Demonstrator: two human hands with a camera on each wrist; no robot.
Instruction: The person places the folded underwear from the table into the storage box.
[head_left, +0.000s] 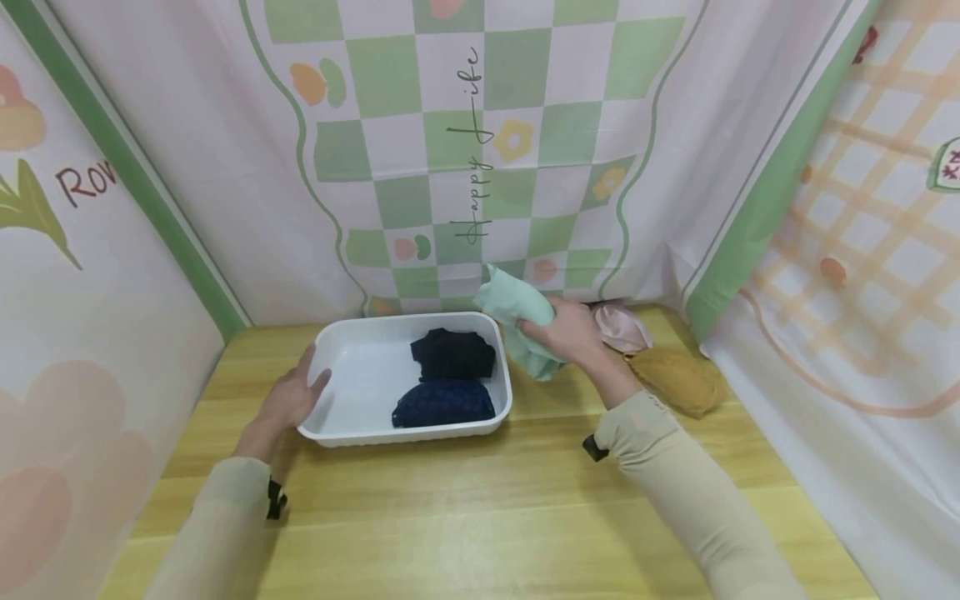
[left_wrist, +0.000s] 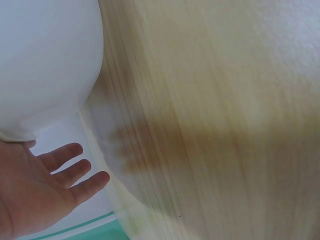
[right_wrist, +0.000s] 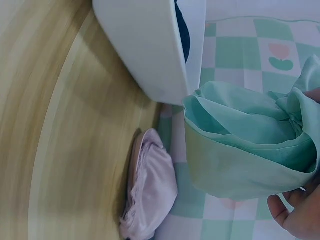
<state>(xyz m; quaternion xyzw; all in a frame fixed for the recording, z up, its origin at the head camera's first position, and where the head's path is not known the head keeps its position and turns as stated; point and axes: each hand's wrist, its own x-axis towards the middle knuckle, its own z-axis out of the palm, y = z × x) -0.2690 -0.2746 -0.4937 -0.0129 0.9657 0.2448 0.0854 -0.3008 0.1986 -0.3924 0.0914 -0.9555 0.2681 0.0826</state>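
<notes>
A mint-green folded garment (head_left: 517, 312) of thin cloth is in my right hand (head_left: 567, 329), raised just past the right side of the white tray (head_left: 337, 437). In the right wrist view the loose folds of the garment (right_wrist: 250, 155) hang from my fingers. My left hand (head_left: 291, 398) rests at the tray's left rim. The left wrist view shows the left hand (left_wrist: 45, 195) with several straight, spread fingers outside the tray; its thumb is hidden there. Inside the tray's right half lie a black folded garment (head_left: 453, 356) and, nearer me, a rolled navy garment (head_left: 444, 404).
On the wooden table (head_left: 450, 517), right of the tray, lie a pale pink garment (head_left: 621, 327) and a mustard garment (head_left: 678, 379), partly behind my right forearm. A patterned curtain (head_left: 480, 150) hangs along the back edge, with more printed cloth on both sides.
</notes>
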